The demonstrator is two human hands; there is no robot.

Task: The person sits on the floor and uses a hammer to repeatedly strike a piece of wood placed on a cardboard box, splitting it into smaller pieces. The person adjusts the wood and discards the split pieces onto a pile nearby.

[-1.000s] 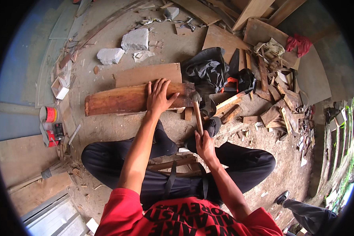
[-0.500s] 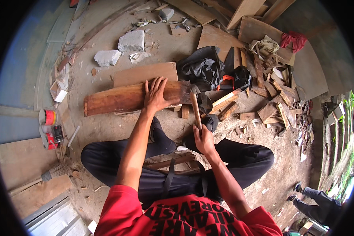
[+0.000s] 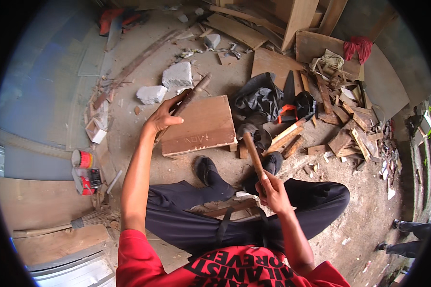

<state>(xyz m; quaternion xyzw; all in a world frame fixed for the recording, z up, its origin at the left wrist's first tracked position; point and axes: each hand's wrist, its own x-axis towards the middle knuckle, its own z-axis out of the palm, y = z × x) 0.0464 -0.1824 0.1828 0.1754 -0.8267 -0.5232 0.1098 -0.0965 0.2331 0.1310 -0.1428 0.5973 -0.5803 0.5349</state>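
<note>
My left hand grips a dark brown wooden board, its thumb on the near side. The board is tilted up, so mostly its narrow edge shows. It is over the left part of a low wooden box, whose flat top is largely bare. My right hand is wrapped round the wooden handle of a hammer. The hammer's metal head points away from me, just right of the box and above the ground.
White broken blocks lie beyond the box. To the right are a black plastic bag, a saw with an orange handle and a heap of scrap wood. Paint cans stand at left. Another person's legs show at lower right.
My left hand has gone from pressing flat on the board to gripping it. The board has been lifted and turned onto its edge, baring the box top. The hammer has moved off the board's right end.
</note>
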